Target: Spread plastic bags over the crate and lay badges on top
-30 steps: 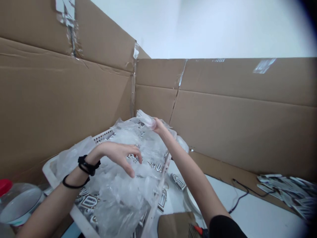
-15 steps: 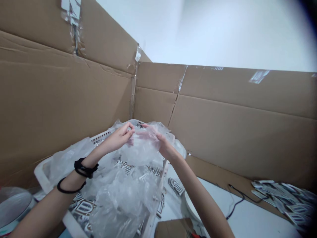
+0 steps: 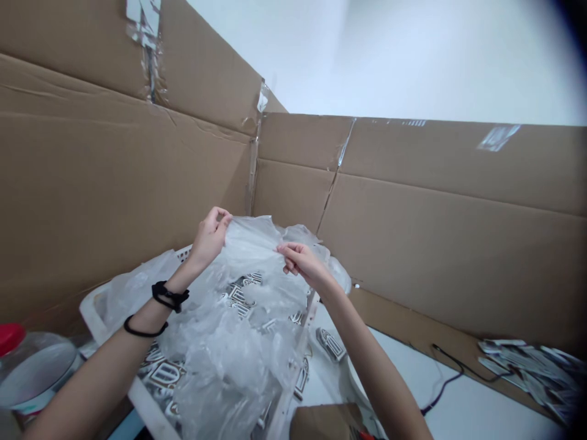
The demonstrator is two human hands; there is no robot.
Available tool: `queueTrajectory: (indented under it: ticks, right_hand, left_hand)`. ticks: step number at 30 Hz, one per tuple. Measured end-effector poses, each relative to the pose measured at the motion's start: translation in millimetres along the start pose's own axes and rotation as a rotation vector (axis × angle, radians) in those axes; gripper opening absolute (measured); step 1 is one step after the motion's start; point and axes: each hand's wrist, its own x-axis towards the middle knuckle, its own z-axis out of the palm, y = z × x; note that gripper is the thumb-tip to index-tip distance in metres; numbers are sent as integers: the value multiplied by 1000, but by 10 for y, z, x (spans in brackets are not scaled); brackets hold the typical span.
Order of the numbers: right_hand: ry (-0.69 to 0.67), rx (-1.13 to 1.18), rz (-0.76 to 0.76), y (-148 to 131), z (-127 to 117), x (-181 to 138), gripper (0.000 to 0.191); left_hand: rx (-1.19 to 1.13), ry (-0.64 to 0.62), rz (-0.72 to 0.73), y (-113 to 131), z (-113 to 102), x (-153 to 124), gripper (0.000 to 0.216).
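Observation:
A thin clear plastic bag [image 3: 252,235] is stretched between my two hands over the far part of a white plastic basket [image 3: 98,321]. My left hand [image 3: 211,232] pinches its upper left edge; a black band and a black cord circle that wrist. My right hand [image 3: 301,261] pinches the bag's right side, fingertips closed together. Below, more crumpled clear plastic bags [image 3: 233,354] lie in the basket. Among them show several flat letter-shaped pieces [image 3: 241,296] with dark and white outlines.
Cardboard walls [image 3: 435,232] stand behind and at the left. On the white table [image 3: 398,360] lie a black cable [image 3: 444,385], a pile of flat pieces [image 3: 532,373] and a brown cardboard piece [image 3: 323,421]. A red-capped clear container [image 3: 36,360] stands at lower left.
My hands have moved apart, the left going up and left. The bag, bunched over my fingers before, is now pulled taut between them. The view has shifted slightly left.

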Motion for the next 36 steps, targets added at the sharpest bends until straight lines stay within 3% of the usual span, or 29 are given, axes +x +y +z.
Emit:
queueTrajectory:
  ticks: [5, 7, 8, 9, 11, 13, 14, 16, 18, 20, 22, 25, 27, 28, 30, 32, 34, 36]
  right_hand:
    - [27, 68, 89, 26, -137, 240, 22]
    - [81, 142, 104, 52, -168, 399, 23]
    - [102, 187, 111, 62, -181, 479, 24]
    - [117, 235, 117, 67, -194, 550, 23]
    - [137, 325, 118, 69, -229, 647, 20]
    - [159, 392, 113, 73, -276, 663, 19]
    - [172, 412, 112, 82, -301, 638, 18]
    - [203, 429, 113, 116, -342, 536, 13]
    - [231, 424, 106, 163, -361, 395, 9]
    - [253, 409, 83, 202, -349, 253, 12]
    - [271, 395, 49, 216, -308, 140, 27]
    - [400, 301, -41, 175, -207, 34, 61]
    - [485, 223, -186, 122, -121, -17, 71]
    - [462, 199, -261, 95, -73, -42, 68]
    - [279, 171, -350, 49, 32, -86, 56]
    - [103, 115, -323, 21, 147, -105, 42]
    - [98, 49, -260, 9, 259, -82, 31]
    - [203, 16, -225, 7, 350, -19, 26]
  left_hand:
    - [104, 124, 50, -51, 11, 28, 14]
    - [190, 214, 188, 27, 33, -14, 16]
    - [232, 196, 298, 81, 48, -50, 16]
    - [268, 97, 415, 136, 67, -94, 16]
    - [318, -302, 570, 213, 121, -199, 14]
    - [343, -737, 538, 204, 188, -302, 20]
    - [352, -887, 472, 166, 222, -341, 24]
    - [334, -1058, 328, 58, 272, -380, 24]
    - [278, -1142, 228, -26, 283, -362, 14]
    - [236, -1149, 191, -38, 253, -306, 13]
    - [199, -1078, 179, 9, 201, -243, 17]
    - [71, -864, 107, 98, 146, -188, 19]
    - [-34, -732, 22, 122, 151, -184, 20]
    - [-99, -689, -36, 122, 165, -188, 20]
    - [-244, -647, -165, 108, 210, -200, 21]
    - [-347, -617, -255, 88, 268, -212, 24]
    - [-358, -574, -228, 78, 321, -225, 27]
    - [-362, -521, -156, 80, 355, -243, 38]
